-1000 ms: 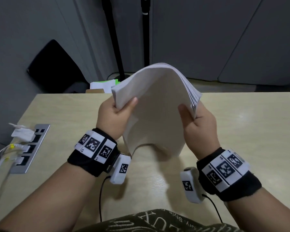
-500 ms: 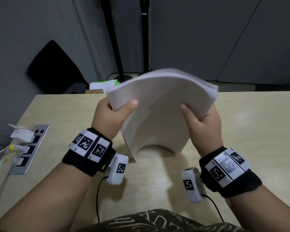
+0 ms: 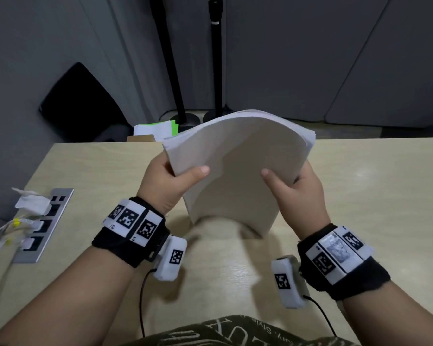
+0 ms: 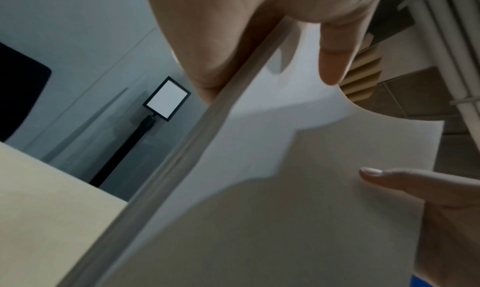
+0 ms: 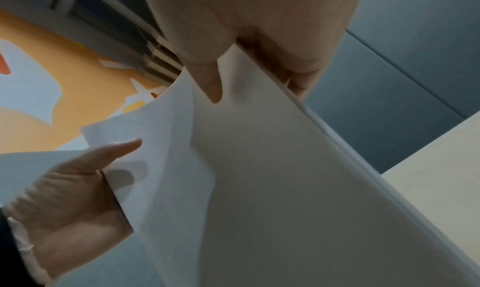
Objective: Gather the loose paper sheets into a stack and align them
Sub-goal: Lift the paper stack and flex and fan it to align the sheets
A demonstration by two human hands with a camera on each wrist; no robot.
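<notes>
A thick stack of white paper sheets (image 3: 235,171) stands on its lower edge on the wooden table (image 3: 373,196), bowed into an arch with its top bending away from me. My left hand (image 3: 168,181) grips the stack's left side, thumb on the near face. My right hand (image 3: 295,188) grips the right side the same way. In the left wrist view the paper stack (image 4: 259,219) fills the frame, held between the thumb and the fingers behind it. In the right wrist view the paper stack (image 5: 259,178) is pinched likewise, and the other hand (image 5: 67,199) shows at the lower left.
A metal power strip (image 3: 43,226) with white plugs and cables is set into the table at the left. Papers with a green sheet (image 3: 158,128) lie beyond the far edge. Two black stand poles (image 3: 170,66) rise behind. Each wrist carries a marker band and a small camera.
The hands have spread apart and the stack has flattened from a tight curl into a wider arch, its top edges now fanned less. Its lower edge stays on the table.
</notes>
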